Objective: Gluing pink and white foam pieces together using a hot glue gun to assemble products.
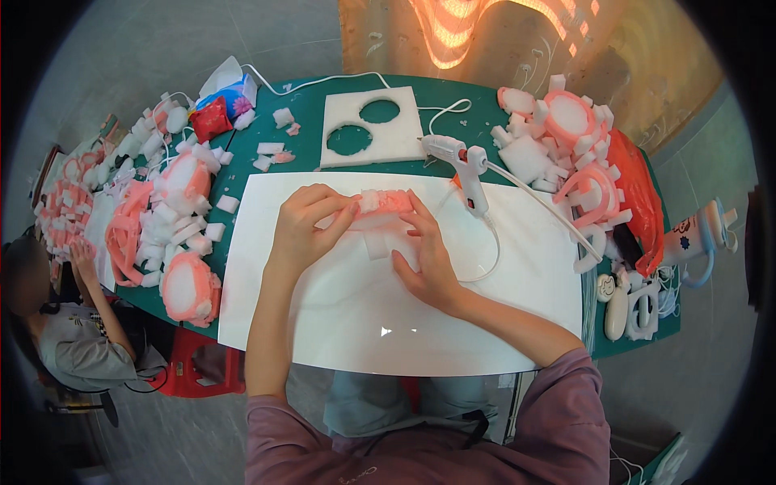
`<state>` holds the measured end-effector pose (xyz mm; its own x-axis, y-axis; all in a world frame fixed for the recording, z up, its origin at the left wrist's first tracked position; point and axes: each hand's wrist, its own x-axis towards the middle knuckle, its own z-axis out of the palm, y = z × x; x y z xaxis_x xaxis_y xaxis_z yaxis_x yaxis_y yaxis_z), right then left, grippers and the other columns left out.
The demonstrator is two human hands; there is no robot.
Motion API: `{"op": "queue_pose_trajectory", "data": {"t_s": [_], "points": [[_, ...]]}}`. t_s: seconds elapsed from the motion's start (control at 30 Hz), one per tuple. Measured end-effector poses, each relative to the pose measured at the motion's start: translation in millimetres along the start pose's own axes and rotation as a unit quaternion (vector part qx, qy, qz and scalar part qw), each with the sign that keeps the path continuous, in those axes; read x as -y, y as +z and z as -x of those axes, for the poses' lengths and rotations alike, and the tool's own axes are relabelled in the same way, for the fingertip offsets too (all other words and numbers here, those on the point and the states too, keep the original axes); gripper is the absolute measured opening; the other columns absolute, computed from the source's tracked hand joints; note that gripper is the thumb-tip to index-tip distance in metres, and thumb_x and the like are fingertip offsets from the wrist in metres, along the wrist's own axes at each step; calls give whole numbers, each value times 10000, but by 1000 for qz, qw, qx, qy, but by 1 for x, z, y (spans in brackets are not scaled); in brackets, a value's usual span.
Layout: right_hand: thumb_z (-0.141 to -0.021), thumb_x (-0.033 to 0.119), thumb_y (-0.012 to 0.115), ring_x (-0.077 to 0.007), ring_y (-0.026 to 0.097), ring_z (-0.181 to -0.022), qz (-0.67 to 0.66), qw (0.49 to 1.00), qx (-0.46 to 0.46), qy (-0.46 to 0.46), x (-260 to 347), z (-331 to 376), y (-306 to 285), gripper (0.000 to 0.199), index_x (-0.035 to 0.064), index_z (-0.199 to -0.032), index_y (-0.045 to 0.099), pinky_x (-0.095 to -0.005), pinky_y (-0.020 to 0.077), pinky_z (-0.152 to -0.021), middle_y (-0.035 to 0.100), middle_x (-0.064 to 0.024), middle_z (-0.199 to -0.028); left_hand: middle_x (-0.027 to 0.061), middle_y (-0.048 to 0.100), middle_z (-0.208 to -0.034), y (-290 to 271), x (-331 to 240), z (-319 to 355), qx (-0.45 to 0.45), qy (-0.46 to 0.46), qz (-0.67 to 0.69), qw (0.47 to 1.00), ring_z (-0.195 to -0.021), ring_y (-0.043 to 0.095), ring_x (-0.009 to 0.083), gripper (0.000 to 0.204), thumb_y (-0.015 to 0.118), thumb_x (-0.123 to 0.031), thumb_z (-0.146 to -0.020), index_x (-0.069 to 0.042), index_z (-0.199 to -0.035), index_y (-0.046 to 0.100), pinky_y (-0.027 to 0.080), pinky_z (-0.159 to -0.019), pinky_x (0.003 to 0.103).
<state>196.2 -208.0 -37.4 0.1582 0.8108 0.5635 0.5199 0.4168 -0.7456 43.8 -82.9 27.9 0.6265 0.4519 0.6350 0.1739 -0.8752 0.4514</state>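
Note:
A pink foam piece (386, 202) with a white block on it is in front of me above a glossy white board (339, 331). My left hand (314, 222) pinches its left end between thumb and fingertips. The fingers of my right hand (430, 263) are spread, the index fingertip touching the piece's right end and the thumb apart from it. Below the piece is a pale patch; whether it is foam or a reflection I cannot tell. A white glue gun (465, 166) stands just right of the piece.
A foam sheet with two round holes (331, 121) lies behind the board. Pink and white foam pieces pile up on the left (178, 190) and right (570, 121). A glue-gun cord (495, 250) crosses the board. At far left sits another person (89, 347). A mug (699, 234) stands right.

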Motion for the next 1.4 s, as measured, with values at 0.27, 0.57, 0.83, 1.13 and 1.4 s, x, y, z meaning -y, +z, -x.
{"op": "queue_pose_trajectory", "data": {"t_s": [0.27,0.57,0.83,1.13,1.4], "points": [[-731,-35,562,-367,337,-1223,-14,1000,-15,-3,-1,0,0,513,59,-1194,359,-373,337,-976,250,-226,-1377,90,604,-679,0,-1,0,-1,1,5,1000,-629,563,206,24,642,-13,-711,-7,-734,648,434,-568,278],[-776,-10,578,-348,422,-1172,39,999,-28,-14,-6,0,-5,157,28,-920,530,-338,399,-898,294,-227,-1376,88,600,-673,2,-3,-3,-5,4,3,1000,-621,560,203,26,643,-12,-710,-4,-735,646,433,-565,280],[-682,-25,664,-317,440,-1166,-10,999,-26,32,-1,-3,4,87,-6,-712,585,-295,454,-818,338,-222,-1356,91,602,-687,-6,6,3,-13,0,-19,1000,-637,572,214,36,650,-26,-704,-14,-739,647,437,-577,287],[-727,9,617,-291,477,-1106,35,997,-70,16,2,0,-2,44,10,-711,576,-314,388,-868,380,-214,-1341,21,573,-696,0,16,4,-12,132,-64,989,-644,555,207,267,769,-234,-582,-124,-787,639,440,-574,301],[-792,53,617,-155,569,-782,-49,992,-85,85,33,4,-30,93,-2,-728,580,-222,411,-663,623,-106,-861,15,551,-671,5,23,4,-36,124,-63,990,-630,544,197,244,755,-241,-604,-132,-791,642,435,-562,293]]}}
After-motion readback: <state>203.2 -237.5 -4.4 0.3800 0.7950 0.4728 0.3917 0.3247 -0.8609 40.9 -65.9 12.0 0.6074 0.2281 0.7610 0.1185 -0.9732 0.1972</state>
